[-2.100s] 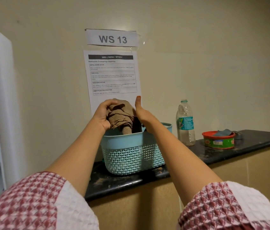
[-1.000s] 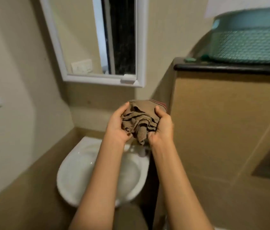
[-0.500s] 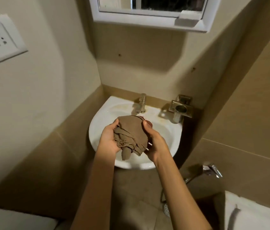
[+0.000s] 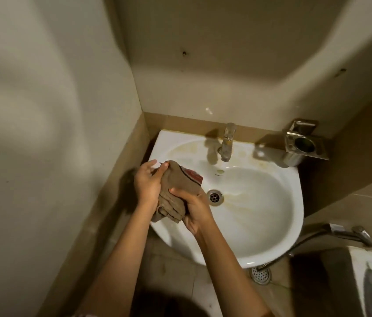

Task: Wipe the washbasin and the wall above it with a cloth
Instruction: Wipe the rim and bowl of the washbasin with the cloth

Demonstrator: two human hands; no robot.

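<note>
Over the washbasin (image 4: 272,225) left rim, the cloth (image 4: 172,193) is being clamped between left hand (image 4: 147,184) and right hand (image 4: 195,208), fingers curled around it, apparently bunched.

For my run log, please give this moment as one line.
hands: left hand and right hand both hold cloth | place: over washbasin left rim | tap: no water visible
</note>
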